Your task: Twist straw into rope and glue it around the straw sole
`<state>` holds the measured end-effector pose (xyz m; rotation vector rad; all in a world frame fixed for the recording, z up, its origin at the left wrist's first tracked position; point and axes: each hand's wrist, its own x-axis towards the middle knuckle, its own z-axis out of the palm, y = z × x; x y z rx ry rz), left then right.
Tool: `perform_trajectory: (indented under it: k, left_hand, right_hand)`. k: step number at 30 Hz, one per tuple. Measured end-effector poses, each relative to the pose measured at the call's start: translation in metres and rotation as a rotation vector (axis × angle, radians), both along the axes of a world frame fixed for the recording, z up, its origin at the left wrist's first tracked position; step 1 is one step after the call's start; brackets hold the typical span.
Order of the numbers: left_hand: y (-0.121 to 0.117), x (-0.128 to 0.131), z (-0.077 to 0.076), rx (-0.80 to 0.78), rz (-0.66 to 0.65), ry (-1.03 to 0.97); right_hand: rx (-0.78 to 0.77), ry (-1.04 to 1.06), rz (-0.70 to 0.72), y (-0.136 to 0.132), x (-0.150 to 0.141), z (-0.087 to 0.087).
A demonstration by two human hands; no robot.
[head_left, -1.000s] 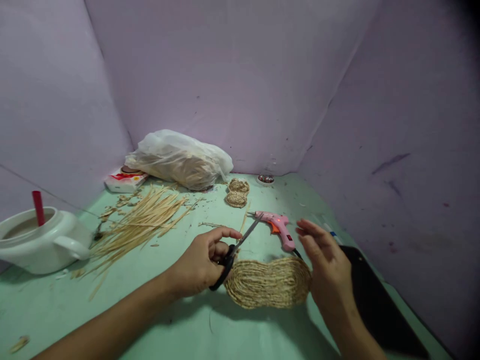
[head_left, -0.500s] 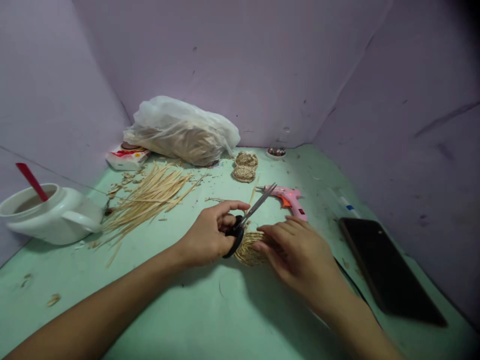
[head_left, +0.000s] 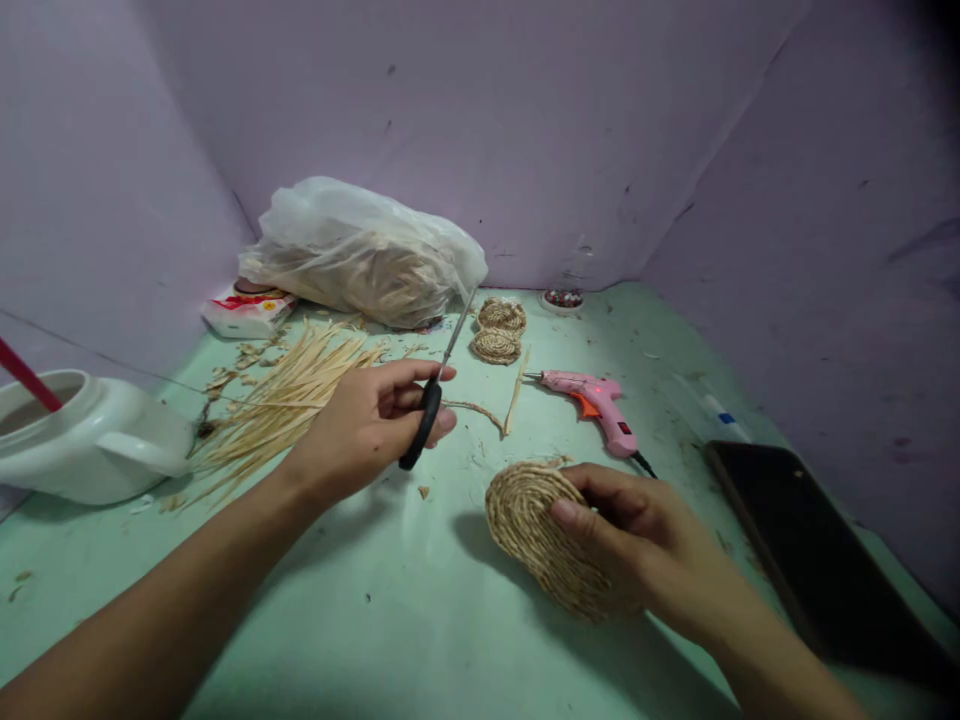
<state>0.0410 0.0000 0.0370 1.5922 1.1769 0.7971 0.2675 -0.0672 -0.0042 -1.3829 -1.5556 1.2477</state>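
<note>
My left hand [head_left: 375,415] is closed round the black handle of a pair of scissors [head_left: 426,420], whose blades point up and away. A thin twisted cord [head_left: 476,406] runs rightward from beside its fingers; whether they also grip the cord is unclear. Between thumb and fingers, my right hand [head_left: 645,540] pinches an oblong coiled straw mat [head_left: 536,530], tilted over the table and partly covered by the hand. Beyond it lies a pink hot glue gun [head_left: 589,400] with an orange trigger. Two joined straw coils [head_left: 499,335] rest farther back.
Loose straw strips [head_left: 292,400] spread over the green table [head_left: 420,640] at left, near a white pot [head_left: 127,435] with a red stick [head_left: 30,375]. A filled plastic bag [head_left: 360,250] and a small box [head_left: 247,315] stand behind. A dark phone [head_left: 810,550] lies right.
My right hand has taken hold of the coiled mat and drawn it toward me and right. My left hand has moved left with the scissors, apart from the mat; the twisted cord now shows beside it.
</note>
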Motion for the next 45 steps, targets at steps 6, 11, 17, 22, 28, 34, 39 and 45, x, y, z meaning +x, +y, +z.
perform_trajectory:
  k: [6,11,17,22,28,34,39,45]
  left_hand:
    - [-0.009,0.007,0.008,0.079,-0.294,0.325]
    - [-0.026,0.021,0.005,0.209,-0.412,0.612]
    - [-0.053,0.034,0.003,0.232,-0.472,0.687]
    - [-0.069,0.043,0.010,0.198,-0.438,0.678]
    - [-0.071,0.042,0.012,0.193,-0.404,0.586]
    - [-0.074,0.039,0.015,0.196,-0.382,0.597]
    - [-0.069,0.038,0.018,0.186,-0.407,0.598]
    - [-0.069,0.039,0.019,0.176,-0.401,0.568]
  right_hand:
    - [0.130,-0.269,-0.022,0.000,0.006,0.003]
    - [0.241,-0.451,-0.204,0.001,0.009,0.000]
    - [0.353,-0.338,-0.391,0.000,0.003,-0.005]
    - [0.578,-0.399,-0.512,-0.003,0.003,-0.006]
    - [0.789,-0.510,-0.442,-0.006,0.002,-0.005]
    - [0.798,-0.547,-0.413,-0.006,0.002,-0.004]
    - [0.809,-0.534,-0.425,-0.007,0.000,-0.004]
    - [0.825,-0.515,-0.484,-0.006,-0.001,-0.007]
